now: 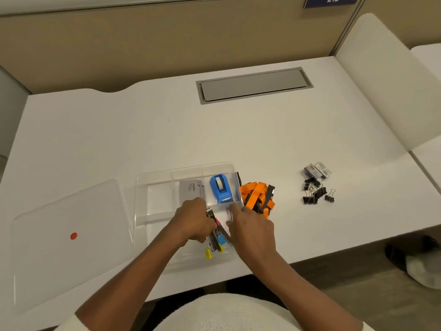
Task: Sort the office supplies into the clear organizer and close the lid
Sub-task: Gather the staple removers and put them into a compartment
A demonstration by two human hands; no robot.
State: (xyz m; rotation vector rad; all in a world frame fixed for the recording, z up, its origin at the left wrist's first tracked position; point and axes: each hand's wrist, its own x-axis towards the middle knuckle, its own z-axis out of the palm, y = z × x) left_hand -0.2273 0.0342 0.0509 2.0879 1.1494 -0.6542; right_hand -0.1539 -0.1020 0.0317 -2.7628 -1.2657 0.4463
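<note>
The clear organizer sits open at the desk's near middle. A blue tape dispenser and a grey Camlin box lie in its far compartments. My left hand is shut on a metal stapler over the near right compartment, where pink, blue and yellow pieces show. My right hand pinches a small shiny item at the organizer's right side; what it is I cannot tell. The clear lid, with a red dot, lies flat to the left.
Orange lanyards lie bunched just right of the organizer. Several black binder clips and small staple boxes rest further right. A grey cable hatch is set in the desk's far middle. The desk edge runs close below my hands.
</note>
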